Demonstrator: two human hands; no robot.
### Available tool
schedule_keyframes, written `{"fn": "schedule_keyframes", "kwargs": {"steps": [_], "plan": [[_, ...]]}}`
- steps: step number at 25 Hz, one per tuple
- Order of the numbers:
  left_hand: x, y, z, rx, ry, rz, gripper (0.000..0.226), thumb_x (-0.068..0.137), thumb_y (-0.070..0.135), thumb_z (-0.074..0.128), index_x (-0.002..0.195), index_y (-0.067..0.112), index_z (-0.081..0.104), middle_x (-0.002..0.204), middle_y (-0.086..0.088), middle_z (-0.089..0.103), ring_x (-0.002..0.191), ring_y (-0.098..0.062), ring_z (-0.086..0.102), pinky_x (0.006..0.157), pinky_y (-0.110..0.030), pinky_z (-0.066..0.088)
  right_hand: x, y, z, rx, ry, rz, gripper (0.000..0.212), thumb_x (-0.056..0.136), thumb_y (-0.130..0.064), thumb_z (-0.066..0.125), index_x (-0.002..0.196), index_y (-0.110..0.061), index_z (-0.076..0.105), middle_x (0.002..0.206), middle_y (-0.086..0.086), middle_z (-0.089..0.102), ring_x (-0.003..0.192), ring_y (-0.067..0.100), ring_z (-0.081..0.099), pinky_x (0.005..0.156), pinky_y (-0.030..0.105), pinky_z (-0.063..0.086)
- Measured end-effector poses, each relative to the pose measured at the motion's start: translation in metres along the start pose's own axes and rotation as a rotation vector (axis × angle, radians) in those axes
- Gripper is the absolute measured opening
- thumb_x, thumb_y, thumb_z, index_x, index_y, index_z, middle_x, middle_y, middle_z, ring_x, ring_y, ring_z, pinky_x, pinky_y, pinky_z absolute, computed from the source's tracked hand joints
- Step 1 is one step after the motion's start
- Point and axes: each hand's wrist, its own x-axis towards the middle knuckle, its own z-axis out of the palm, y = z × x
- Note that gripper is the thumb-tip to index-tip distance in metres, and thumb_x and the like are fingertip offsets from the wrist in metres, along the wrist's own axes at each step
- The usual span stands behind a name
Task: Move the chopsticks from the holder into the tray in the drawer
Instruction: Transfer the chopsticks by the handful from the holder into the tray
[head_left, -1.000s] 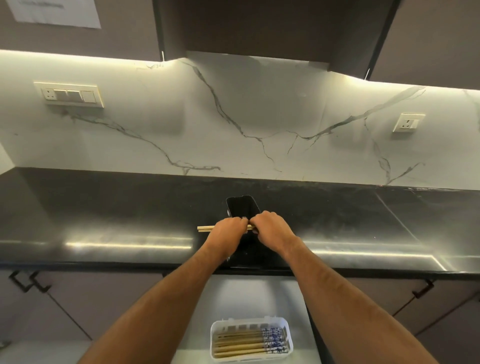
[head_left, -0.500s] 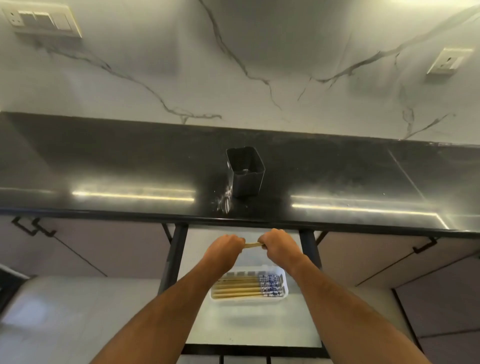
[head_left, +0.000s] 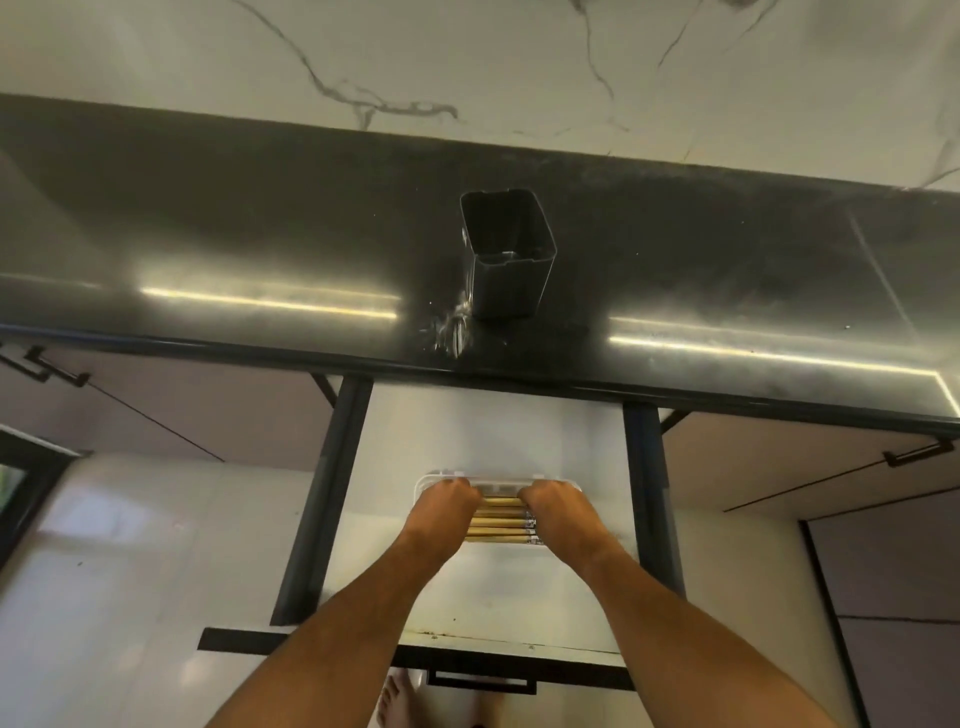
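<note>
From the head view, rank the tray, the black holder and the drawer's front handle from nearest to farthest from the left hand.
1. Tray: in the open drawer, directly under the left hand.
2. Drawer handle: on the drawer front, toward the person.
3. Holder: up on the black countertop, beyond the drawer.

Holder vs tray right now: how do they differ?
The holder is black and tall, standing on the dark countertop; the tray is white and shallow, lying in the open drawer.
The holder looks empty; the tray holds chopsticks lying side by side.
Nothing touches the holder; the left hand and right hand are down at the tray.
Both are open-topped with rounded corners.
</note>
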Motion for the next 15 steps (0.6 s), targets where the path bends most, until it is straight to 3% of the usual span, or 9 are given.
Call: {"fn": "schedule_keyframes", "kwargs": {"steps": [4,9,15], "plan": [[0.010,0.000,0.015,-0.019,0.002,-0.047,0.018,0.090,-0.005,0.057,0.102,0.002,0.069,0.104,-0.017,0.068,0.097,-0.036,0.063,0.085,-0.044,0.053,0.009,0.002,0.023,-0.079,0.012,0.013,0.011,0.086,-0.026,0.071,0.096,-0.026,0.076,0.097,-0.001,0.075,0.084,0.022,0.072,0.078,0.033,0.059],[0.018,-0.002,0.021,0.057,0.018,-0.077,0.033,0.083,0.013,0.076,0.115,0.020,0.071,0.110,0.000,0.072,0.094,-0.019,0.071,0.088,-0.028,0.057,0.014,0.008,0.037,-0.052,0.058,0.000,0.020,0.082,-0.013,0.072,0.100,-0.022,0.074,0.102,0.002,0.076,0.090,0.026,0.073,0.083,0.037,0.058],[0.008,-0.010,0.033,-0.206,0.073,-0.080,0.029,0.091,-0.006,0.059,0.119,0.000,0.060,0.119,-0.020,0.063,0.111,-0.036,0.059,0.095,-0.042,0.048,0.014,0.009,0.043,0.032,0.100,-0.020,0.023,0.089,-0.009,0.069,0.111,-0.014,0.073,0.112,0.008,0.075,0.099,0.028,0.072,0.092,0.038,0.057]]}}
